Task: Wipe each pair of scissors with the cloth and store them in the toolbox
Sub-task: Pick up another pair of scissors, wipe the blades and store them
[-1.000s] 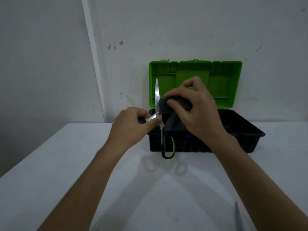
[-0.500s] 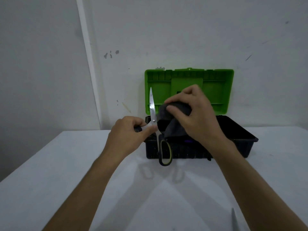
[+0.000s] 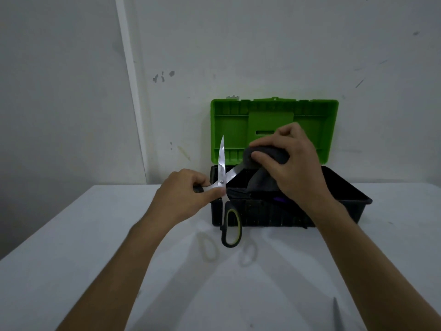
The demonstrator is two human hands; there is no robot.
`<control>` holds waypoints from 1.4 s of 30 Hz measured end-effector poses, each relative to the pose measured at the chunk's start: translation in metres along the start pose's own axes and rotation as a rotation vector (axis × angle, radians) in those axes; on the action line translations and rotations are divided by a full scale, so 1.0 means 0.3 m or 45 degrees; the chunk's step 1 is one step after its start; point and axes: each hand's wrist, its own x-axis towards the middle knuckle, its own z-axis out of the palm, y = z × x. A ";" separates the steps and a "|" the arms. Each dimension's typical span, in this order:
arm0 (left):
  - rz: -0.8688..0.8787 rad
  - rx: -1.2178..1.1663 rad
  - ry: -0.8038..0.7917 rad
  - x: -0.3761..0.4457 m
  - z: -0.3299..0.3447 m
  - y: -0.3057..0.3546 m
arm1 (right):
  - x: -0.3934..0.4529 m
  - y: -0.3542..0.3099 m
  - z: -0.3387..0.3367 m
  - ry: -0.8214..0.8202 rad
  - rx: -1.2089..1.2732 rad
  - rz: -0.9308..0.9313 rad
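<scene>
While the steel scissors with black and yellow-green handles were held open in front of the toolbox, one handle was gripped by the left hand, whose fingers were curled round it and whose thumb was pressed near the pivot. One blade was pointed straight up, and the other handle loop was hung down over the white surface. The second blade was slanted up to the right and its tip was wrapped in the dark grey cloth, which was pinched round it by the right hand. The black plastic toolbox with the green lid was stood open against the wall, behind the scissors. A thin grey pointed object, perhaps a blade, was seen at the bottom edge.
</scene>
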 end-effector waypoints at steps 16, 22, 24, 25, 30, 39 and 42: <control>-0.047 0.016 -0.067 -0.005 0.000 0.031 | -0.011 -0.023 0.007 -0.132 0.142 0.005; -0.009 0.057 -0.079 -0.014 -0.021 0.061 | -0.026 -0.058 0.038 -0.306 0.051 -0.159; 0.045 0.111 -0.069 -0.020 -0.024 0.071 | -0.022 -0.055 0.032 -0.276 0.039 -0.172; 0.074 0.124 -0.078 -0.023 -0.024 0.077 | -0.018 -0.053 0.026 -0.245 0.025 -0.168; 0.142 0.152 -0.214 -0.042 -0.002 0.117 | 0.004 -0.012 -0.009 0.063 -0.145 -0.037; 0.059 0.083 -0.219 -0.037 -0.025 0.110 | 0.016 -0.061 -0.067 -0.438 -0.032 -0.193; 0.110 0.134 -0.159 -0.036 -0.035 0.110 | 0.003 -0.075 -0.038 -0.470 -0.030 -0.241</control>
